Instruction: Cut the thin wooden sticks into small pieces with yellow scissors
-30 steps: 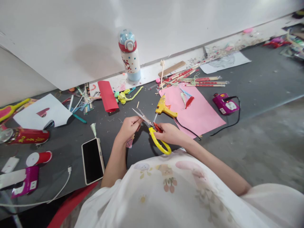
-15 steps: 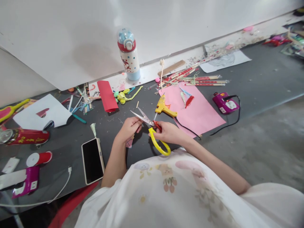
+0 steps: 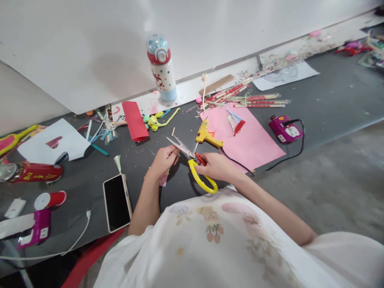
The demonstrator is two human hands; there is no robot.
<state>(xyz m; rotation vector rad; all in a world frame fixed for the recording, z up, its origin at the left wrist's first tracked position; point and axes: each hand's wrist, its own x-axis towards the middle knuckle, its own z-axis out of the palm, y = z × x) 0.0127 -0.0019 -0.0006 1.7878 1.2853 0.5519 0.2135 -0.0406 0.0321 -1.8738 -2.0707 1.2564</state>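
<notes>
The right hand (image 3: 213, 165) has its grip closed around one pair of yellow-handled steel scissors (image 3: 192, 164), held above the counter (image 3: 81, 176) with the blades slightly parted; a small red piece shows at its fingers. The left hand (image 3: 163, 162) has its fingertips drawn together beside the blades; whether its grip holds anything, I cannot tell. Just beyond the scissors lies one yellow glue gun (image 3: 205, 134), partly over one sheet of pink paper (image 3: 252, 144). Farther out are two containers: a white, polka-dotted bottle with a blue base and clear domed lid (image 3: 164, 76), upright, and a red metal can (image 3: 33, 172) on its side; the contents of both are hidden. Near the can lie one spool of red thread (image 3: 54, 199) and one black-screened phone (image 3: 117, 203).
</notes>
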